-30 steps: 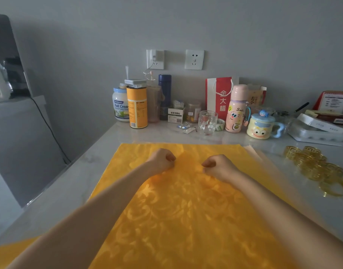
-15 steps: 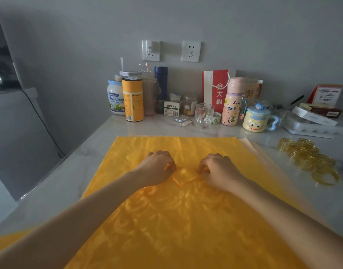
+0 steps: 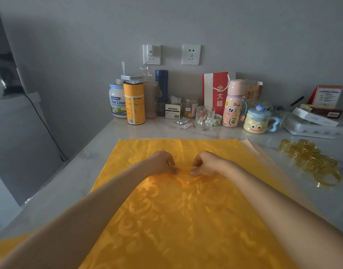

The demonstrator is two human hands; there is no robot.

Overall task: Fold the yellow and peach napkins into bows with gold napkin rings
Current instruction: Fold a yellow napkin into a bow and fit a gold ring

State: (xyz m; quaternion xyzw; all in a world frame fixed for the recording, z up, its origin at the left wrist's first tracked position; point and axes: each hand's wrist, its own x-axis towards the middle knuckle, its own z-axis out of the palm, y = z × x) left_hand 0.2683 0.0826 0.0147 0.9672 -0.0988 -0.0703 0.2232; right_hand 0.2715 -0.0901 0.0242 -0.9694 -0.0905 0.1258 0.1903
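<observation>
Yellow damask-patterned cloth napkin [image 3: 176, 220] lies flat on pale marble countertop [image 3: 79, 171]. My left hand [image 3: 161, 163] and right hand [image 3: 207, 164] each pinch a small raised flap at its middle. Likely first pleat: pull evenly on both sides, crease straight and centred. Peach cloth napkin [image 3: 250, 146] peeks out beneath at right; gold fretwork napkin rings [image 3: 310, 158] heaped further right.

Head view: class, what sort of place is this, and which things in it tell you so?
Likely a home counter, not a workshop: a milk powder tub, a cartoon mug and a glass stand along the wall beneath two sockets, behind the yellow napkin.
</observation>
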